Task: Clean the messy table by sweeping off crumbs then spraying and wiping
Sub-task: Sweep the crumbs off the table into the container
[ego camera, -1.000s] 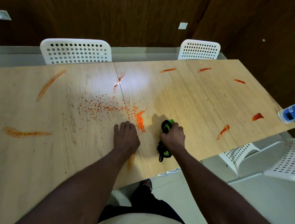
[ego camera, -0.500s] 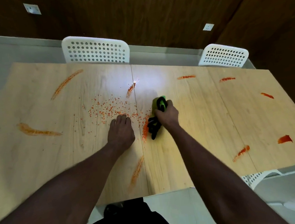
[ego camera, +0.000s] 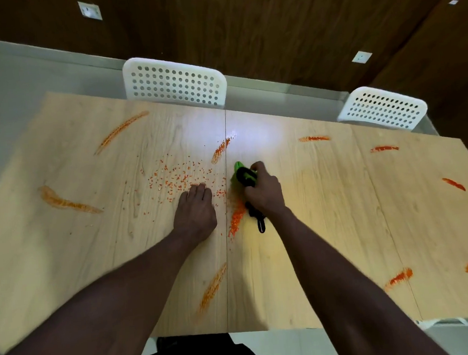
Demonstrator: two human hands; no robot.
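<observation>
Dark brown wood panelling covers the wall [ego camera: 243, 22] at the back, with 2 small pale socket plates [ego camera: 90, 10] set in it. Below it runs a strip of grey floor [ego camera: 10, 83]. 2 white plastic chairs [ego camera: 175, 82], their curved backs pierced with rows of round holes, stand at the far edge of the desk [ego camera: 329, 226].

That desk is pale wood-grain laminate, smooth and slightly glossy, split by 2 thin seams, with a white glare spot near the middle. Orange-red smears [ego camera: 121, 130] streak it, some long and grainy, some short and solid, and they lie well apart across the whole top.

Tiny orange crumbs [ego camera: 177, 179] are scattered left of the middle seam. A denser ridge [ego camera: 237, 216] of them lies on the seam, between both hands and touching the brush.

The brush [ego camera: 239, 174] is a small hand tool with a bright green front and a black body. A black loop trails out behind the wrist, and the whole tool lies low on the desk, just right of the seam. The right hand [ego camera: 262, 193] has its grip clamped over the top of it, fingers curled round the body.

The left hand [ego camera: 195, 211] lies palm down on the desk, just left of the ridge. Its grip is apart, fingers straight and side by side, with the tips among the crumbs.
</observation>
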